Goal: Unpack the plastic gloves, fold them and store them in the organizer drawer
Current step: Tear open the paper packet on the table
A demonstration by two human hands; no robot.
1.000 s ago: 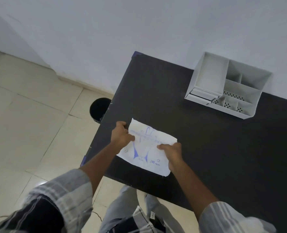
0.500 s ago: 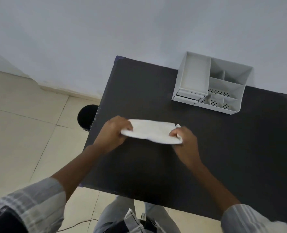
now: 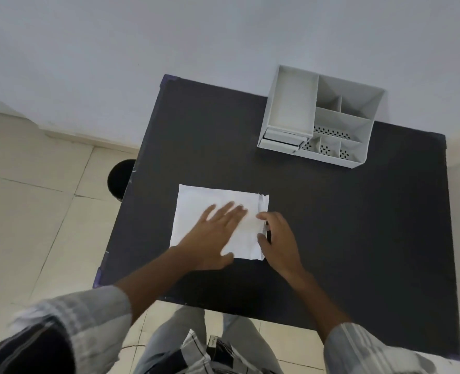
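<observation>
Glove packet, white and blank side up, lies flat on the black table under your left hand, which is spread and pressing on it. Your right hand pinches the packet's right edge; the white organizer stands well apart at the table's far edge.

The left hand covers the white packet's middle and is motion-blurred. The black bin sits half hidden behind the table edge.

One head-worn view looks steeply down, fairly near, at the dark table, edges seemingly blurred
</observation>
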